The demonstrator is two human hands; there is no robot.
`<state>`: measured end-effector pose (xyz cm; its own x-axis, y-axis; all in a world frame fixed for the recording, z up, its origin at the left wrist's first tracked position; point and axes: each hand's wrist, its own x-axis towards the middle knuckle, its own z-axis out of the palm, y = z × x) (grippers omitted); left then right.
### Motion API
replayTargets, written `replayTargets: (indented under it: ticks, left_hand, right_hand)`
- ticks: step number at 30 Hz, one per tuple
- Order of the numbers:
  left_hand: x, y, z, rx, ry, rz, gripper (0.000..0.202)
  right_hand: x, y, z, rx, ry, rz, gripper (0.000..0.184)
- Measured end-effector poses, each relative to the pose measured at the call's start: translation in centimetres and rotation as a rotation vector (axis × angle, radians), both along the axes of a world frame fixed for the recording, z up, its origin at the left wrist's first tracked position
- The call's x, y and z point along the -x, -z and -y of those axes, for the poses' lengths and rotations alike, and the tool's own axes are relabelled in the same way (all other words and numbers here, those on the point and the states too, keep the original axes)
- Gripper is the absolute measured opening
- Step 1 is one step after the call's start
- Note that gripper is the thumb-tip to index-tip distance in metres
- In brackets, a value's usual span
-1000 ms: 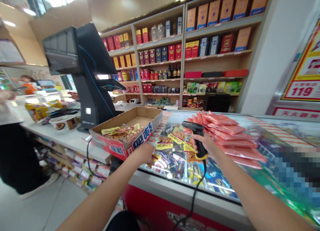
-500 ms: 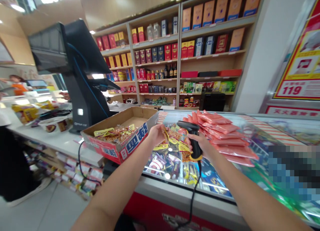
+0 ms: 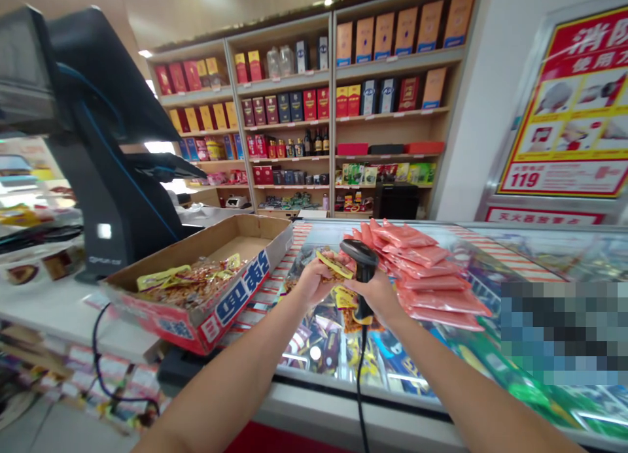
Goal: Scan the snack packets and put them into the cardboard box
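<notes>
My left hand (image 3: 314,282) is closed on a yellow-edged snack packet (image 3: 334,265), raised a little over the glass counter. Wrapped round the handle of a black barcode scanner (image 3: 362,260) is my right hand (image 3: 379,295); its thumb side comes close to the packet, and I cannot tell if it touches. The scanner's cable hangs over the counter's front edge. More yellow snack packets (image 3: 346,299) lie on the glass below the hands. To the left, an open cardboard box (image 3: 275,231) holds several similar packets of reddish-brown snacks.
A pile of pink-orange packets (image 3: 432,270) lies right of the scanner. The black checkout terminal (image 3: 112,146) stands behind the box at left. The glass counter (image 3: 338,368) shows goods beneath it. Shelves of boxes and bottles (image 3: 304,106) line the back wall.
My view has swung right and closer. The two hands have come nearer each other, and the packet in my left hand is now beside the scanner head, tilted flatter.
</notes>
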<state>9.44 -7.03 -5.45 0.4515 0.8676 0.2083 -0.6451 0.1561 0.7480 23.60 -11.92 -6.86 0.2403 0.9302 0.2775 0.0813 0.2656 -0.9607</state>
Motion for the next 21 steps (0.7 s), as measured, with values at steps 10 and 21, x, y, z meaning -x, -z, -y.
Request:
replayTargets:
  ticks: [10, 21]
  left_hand:
    - [0.4, 1.5, -1.9, -0.041, -0.353, -0.345, 0.039]
    - [4.9, 1.6, -5.4, -0.177, -1.195, -0.909, 0.034]
  right_hand:
    - [-0.6, -0.1, 0.1, 0.049, -0.067, -0.063, 0.029]
    - [-2.2, -1.1, 0.8, 0.1, -0.456, 0.126, 0.027]
